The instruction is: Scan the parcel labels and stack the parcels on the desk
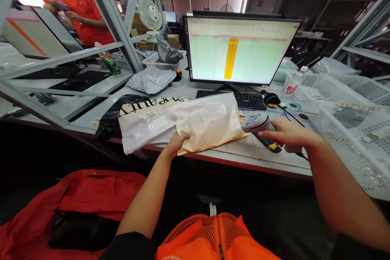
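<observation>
My left hand (177, 143) grips the lower left edge of a white plastic mailer bag (210, 122) that hangs slightly over the desk's front edge. A small label shows near the bag's right side. In my right hand (288, 135) is a grey barcode scanner (256, 122), its head pointing left toward the bag's right edge. Just below the scanner lies a black and yellow box cutter (269, 144) on the desk. Left of the bag, more white plastic packages (146, 128) lie beside a black plastic bag (109, 115).
Behind the bag stand a keyboard (250, 100) and a lit monitor (237, 48). White perforated baskets (344, 142), a bottle (294, 83) and a mouse (272, 98) are on the right. A grey parcel (152, 80) lies left. A person in orange (82, 16) stands beyond the metal frame (106, 8).
</observation>
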`<state>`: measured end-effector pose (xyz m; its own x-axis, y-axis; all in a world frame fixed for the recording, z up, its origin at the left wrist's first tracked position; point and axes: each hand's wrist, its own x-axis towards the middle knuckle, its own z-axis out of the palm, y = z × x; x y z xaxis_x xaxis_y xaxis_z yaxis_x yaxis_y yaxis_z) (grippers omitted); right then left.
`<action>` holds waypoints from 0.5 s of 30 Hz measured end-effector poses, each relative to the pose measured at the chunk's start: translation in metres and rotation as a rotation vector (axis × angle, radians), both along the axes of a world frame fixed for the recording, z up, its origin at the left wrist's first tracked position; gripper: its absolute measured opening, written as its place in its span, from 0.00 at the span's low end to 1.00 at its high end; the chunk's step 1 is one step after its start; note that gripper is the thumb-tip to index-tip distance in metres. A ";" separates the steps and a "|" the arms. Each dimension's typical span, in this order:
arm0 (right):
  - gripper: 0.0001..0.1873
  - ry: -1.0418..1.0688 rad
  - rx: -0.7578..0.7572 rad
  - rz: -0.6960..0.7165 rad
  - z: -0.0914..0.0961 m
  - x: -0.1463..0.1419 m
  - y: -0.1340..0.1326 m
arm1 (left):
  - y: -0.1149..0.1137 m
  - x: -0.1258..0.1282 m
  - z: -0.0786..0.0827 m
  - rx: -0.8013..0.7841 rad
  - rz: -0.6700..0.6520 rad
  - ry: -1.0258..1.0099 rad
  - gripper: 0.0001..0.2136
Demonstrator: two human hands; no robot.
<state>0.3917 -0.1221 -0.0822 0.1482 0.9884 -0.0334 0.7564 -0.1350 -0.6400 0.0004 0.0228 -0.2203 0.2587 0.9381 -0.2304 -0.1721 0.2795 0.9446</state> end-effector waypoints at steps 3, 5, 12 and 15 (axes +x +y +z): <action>0.23 -0.217 -0.112 -0.009 -0.021 0.008 0.020 | -0.001 -0.001 0.001 0.007 -0.038 0.003 0.26; 0.23 -0.403 -0.105 -0.175 -0.045 0.023 0.032 | -0.001 -0.002 0.002 0.021 -0.035 0.015 0.24; 0.29 -0.611 -0.246 -0.438 -0.110 0.052 0.035 | -0.004 -0.004 -0.001 0.063 -0.019 0.015 0.22; 0.33 -0.598 -0.243 -0.407 -0.109 0.048 0.031 | -0.007 -0.006 -0.002 0.189 -0.046 0.060 0.21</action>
